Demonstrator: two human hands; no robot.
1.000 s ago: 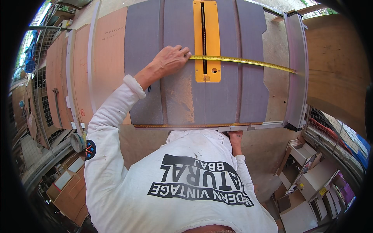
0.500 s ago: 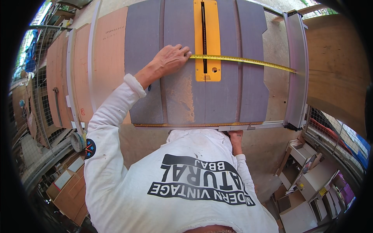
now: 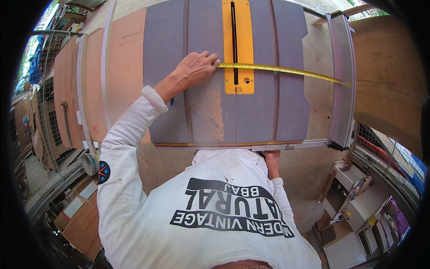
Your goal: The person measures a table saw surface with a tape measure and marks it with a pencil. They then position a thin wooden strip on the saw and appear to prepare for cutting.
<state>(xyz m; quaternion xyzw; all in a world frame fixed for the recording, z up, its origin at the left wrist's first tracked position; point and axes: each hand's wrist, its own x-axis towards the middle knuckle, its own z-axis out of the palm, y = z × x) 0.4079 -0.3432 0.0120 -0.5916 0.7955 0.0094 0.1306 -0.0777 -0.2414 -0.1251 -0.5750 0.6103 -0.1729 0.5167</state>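
Note:
My left hand (image 3: 196,68) is closed on a yellow tape measure (image 3: 291,71), left of the orange insert plate (image 3: 244,40) with its dark blade slot on the grey table saw top (image 3: 206,36). The tape runs across the plate to the metal rip fence (image 3: 341,49) at the right. My right hand (image 3: 272,158) is at the front rail (image 3: 313,144), its fingers hidden beneath it.
Plywood panels (image 3: 125,62) and light straight strips extend left of the saw; a brown board (image 3: 387,71) lies beyond the fence at the right. Wire mesh (image 3: 53,58) flanks the left, with stacked offcuts (image 3: 78,222) below. Wooden shelving units (image 3: 360,204) stand at the lower right.

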